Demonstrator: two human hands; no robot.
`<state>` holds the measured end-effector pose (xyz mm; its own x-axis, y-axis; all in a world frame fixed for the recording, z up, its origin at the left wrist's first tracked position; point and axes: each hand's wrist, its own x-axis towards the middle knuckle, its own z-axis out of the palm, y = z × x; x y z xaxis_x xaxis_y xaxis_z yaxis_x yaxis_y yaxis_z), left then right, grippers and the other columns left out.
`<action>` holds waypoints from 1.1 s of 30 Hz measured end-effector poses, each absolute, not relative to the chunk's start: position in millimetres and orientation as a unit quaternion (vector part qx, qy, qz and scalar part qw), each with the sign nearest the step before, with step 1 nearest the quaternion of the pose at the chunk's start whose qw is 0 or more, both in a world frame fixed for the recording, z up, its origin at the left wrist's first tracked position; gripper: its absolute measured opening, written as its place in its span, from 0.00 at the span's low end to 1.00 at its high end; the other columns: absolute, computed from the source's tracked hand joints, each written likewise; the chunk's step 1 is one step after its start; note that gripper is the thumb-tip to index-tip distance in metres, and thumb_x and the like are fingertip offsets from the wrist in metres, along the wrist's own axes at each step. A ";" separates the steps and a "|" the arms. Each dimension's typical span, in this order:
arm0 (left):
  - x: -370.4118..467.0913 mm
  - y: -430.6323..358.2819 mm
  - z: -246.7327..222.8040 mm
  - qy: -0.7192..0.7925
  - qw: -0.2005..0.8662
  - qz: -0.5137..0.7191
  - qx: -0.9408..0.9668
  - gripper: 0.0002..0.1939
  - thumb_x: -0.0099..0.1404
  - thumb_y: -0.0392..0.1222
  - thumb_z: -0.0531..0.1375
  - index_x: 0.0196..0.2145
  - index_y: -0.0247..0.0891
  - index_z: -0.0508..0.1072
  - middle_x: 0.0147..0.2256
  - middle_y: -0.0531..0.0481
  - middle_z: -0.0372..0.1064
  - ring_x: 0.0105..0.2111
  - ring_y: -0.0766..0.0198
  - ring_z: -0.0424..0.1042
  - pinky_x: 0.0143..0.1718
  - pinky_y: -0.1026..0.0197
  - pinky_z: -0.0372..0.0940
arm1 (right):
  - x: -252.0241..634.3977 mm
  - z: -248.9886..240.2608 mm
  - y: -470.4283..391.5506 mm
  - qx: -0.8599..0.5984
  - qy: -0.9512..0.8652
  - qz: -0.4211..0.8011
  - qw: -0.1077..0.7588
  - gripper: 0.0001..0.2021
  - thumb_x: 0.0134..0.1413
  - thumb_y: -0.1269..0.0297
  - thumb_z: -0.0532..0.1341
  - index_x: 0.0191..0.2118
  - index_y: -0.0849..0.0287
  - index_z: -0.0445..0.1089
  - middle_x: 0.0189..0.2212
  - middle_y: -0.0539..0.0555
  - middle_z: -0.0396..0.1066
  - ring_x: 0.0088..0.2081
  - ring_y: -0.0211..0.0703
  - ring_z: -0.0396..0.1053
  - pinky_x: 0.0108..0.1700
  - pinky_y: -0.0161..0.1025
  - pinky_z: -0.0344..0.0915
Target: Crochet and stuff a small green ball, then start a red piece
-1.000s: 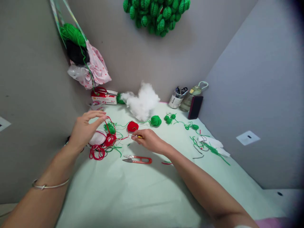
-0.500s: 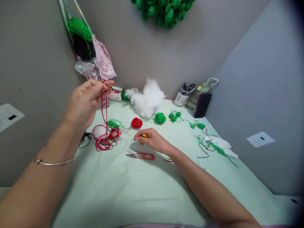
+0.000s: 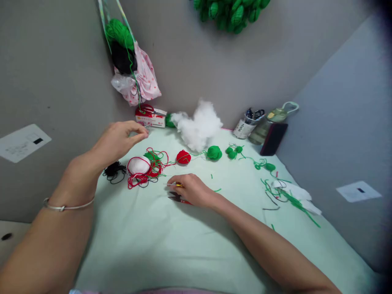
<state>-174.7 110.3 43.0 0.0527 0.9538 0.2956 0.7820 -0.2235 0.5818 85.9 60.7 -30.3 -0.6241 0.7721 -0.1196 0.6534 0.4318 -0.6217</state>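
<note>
Above half-covered snips point(image 3: 175, 197), right hand point(image 3: 194, 190) clamped on probable hook point(image 3: 179, 185), left hand point(image 3: 116, 139) pinched together

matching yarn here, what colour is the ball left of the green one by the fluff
Red ball, clearest in the head view.

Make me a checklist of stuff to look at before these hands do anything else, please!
1. Yellow tool held in the right hand: ok.
2. Left hand holding yarn: cannot tell, its fingertips are too unclear.
3. Loose red yarn free of tangles: not ok, it loops around the white ball with green strands.
4. Snips fully in view: not ok, the right hand hides part.
5. White fluff away from both hands: ok.
</note>
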 end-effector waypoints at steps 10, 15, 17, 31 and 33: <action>-210.9 91.4 -20.1 0.658 0.150 0.193 0.712 0.15 0.60 0.51 0.58 0.38 0.41 0.78 0.48 0.38 0.79 0.47 0.41 0.76 0.52 0.45 0.66 | 64.8 -28.7 94.0 -0.487 -0.870 0.077 -0.008 0.18 0.65 0.78 0.49 0.52 0.62 0.71 0.49 0.67 0.77 0.46 0.54 0.77 0.40 0.41 0.65; -207.2 85.5 -11.9 0.665 0.184 0.234 0.685 0.11 0.59 0.51 0.60 0.32 0.42 0.76 0.39 0.44 0.79 0.34 0.52 0.73 0.40 0.53 0.66 | 74.2 -33.4 124.5 -0.528 -0.848 0.025 -0.028 0.19 0.68 0.76 0.46 0.57 0.60 0.66 0.50 0.67 0.76 0.49 0.55 0.77 0.44 0.43 0.67; -206.4 77.6 -0.6 0.653 0.206 0.270 0.677 0.12 0.62 0.52 0.59 0.33 0.41 0.74 0.36 0.46 0.78 0.32 0.57 0.71 0.37 0.57 0.64 | 78.6 -37.2 136.8 -0.543 -0.839 0.019 -0.028 0.19 0.69 0.75 0.46 0.58 0.59 0.66 0.52 0.66 0.75 0.50 0.54 0.77 0.45 0.44 0.68; -199.8 36.0 41.3 0.530 0.285 0.522 0.604 0.07 0.69 0.48 0.63 0.35 0.43 0.73 0.32 0.54 0.75 0.33 0.64 0.74 0.37 0.62 0.66 | 90.3 -35.8 162.9 -0.591 -0.788 0.118 0.125 0.14 0.68 0.63 0.60 0.56 0.60 0.72 0.50 0.60 0.76 0.50 0.53 0.74 0.51 0.49 0.70; -195.4 33.0 43.0 0.532 0.230 0.518 0.628 0.07 0.69 0.49 0.63 0.36 0.44 0.75 0.35 0.53 0.76 0.36 0.63 0.74 0.41 0.60 0.65 | 87.0 -31.0 155.4 -0.577 -0.785 0.159 0.157 0.13 0.68 0.67 0.58 0.51 0.60 0.76 0.44 0.60 0.79 0.46 0.52 0.74 0.47 0.43 0.67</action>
<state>-195.4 33.0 43.0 -0.1039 0.9079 0.4061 0.4301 -0.3271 0.8414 87.0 155.4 -31.0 -0.2841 0.9567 0.0628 0.8575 0.2828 -0.4298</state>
